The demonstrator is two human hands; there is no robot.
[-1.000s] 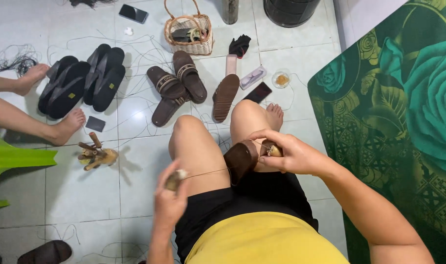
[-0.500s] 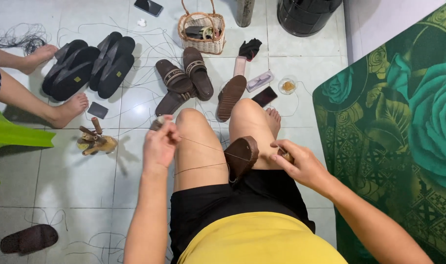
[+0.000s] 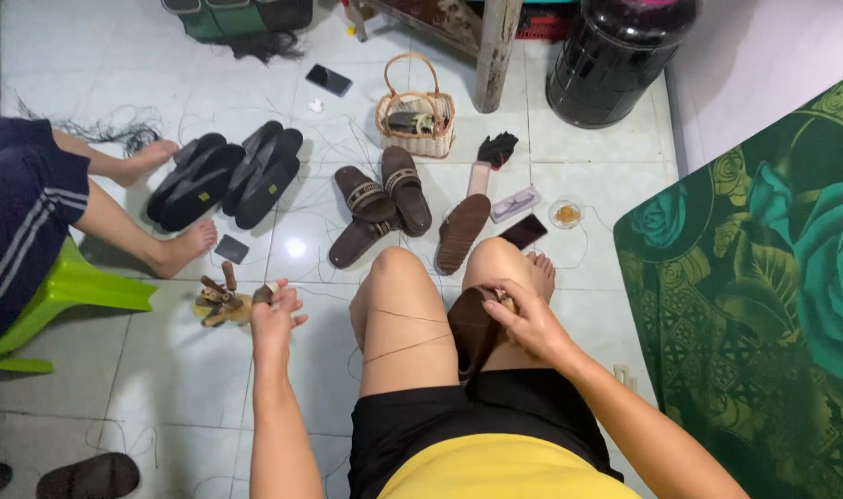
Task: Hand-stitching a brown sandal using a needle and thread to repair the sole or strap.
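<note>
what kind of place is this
Probably a home floor used as a small sandal-making spot. Finished brown sandals and black soles lie on the white tiled floor, a wicker basket holds tools, and the right hand holds a brown sole with thread across the knees.

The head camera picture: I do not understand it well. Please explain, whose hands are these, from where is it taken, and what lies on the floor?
There is no machine. A camera worn on a seated person's head looks down at their knees. The right hand presses a brown sandal piece between the knees. The left hand pulls a thin thread sideways across the thigh. On the tiled floor lie dark soles, brown sandals, a small basket and wooden spools. Another person's legs show at left.
</note>
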